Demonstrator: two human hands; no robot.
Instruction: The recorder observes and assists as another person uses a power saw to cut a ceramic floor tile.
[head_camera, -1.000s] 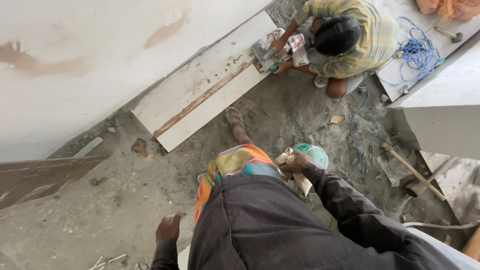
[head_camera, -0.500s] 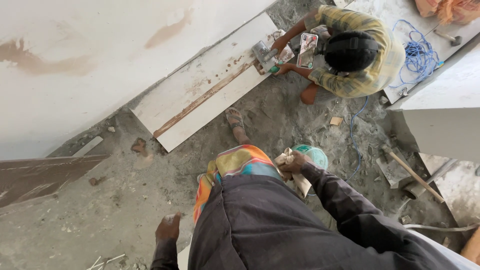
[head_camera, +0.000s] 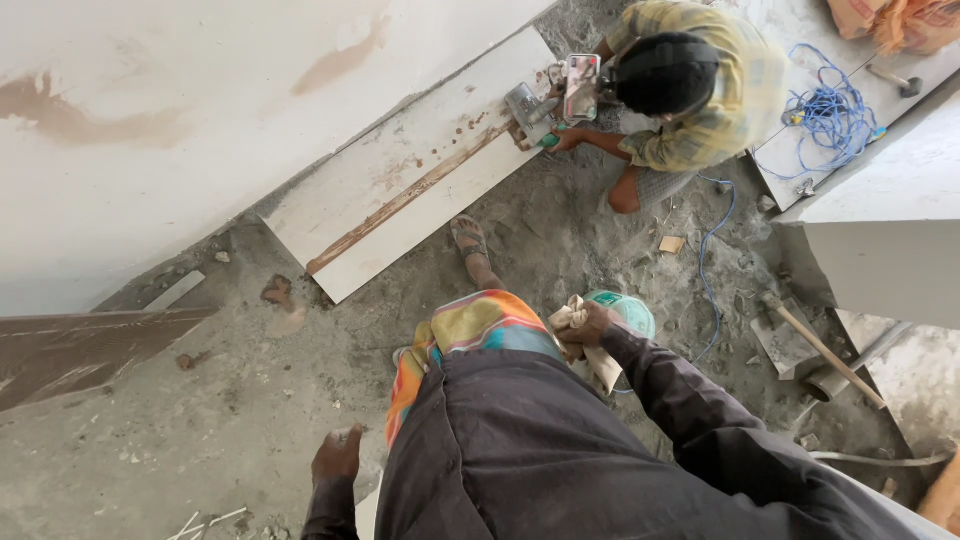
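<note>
My right hand (head_camera: 590, 325) is closed on a crumpled beige cloth (head_camera: 585, 340) held against my waist, just above a green and white bucket (head_camera: 622, 308) on the floor. My left hand (head_camera: 338, 455) hangs low at my side with its fingers loosely curled and nothing in it. My sandalled foot (head_camera: 470, 240) steps toward a long white tile (head_camera: 420, 170) lying on the dusty floor. Another person (head_camera: 680, 95) crouches at the tile's far end, holding a cutting tool (head_camera: 530, 110) on it and a phone in the other hand.
A white wall runs along the left. A blue coiled cord (head_camera: 830, 115) lies on a slab at top right. A pickaxe (head_camera: 820, 345) rests on the floor at the right, beside a grey block (head_camera: 880, 230). A brown board (head_camera: 80, 345) lies at left.
The crouching person has shifted along the tile's end and turned the phone up. My view has moved a little; my hands keep their places.
</note>
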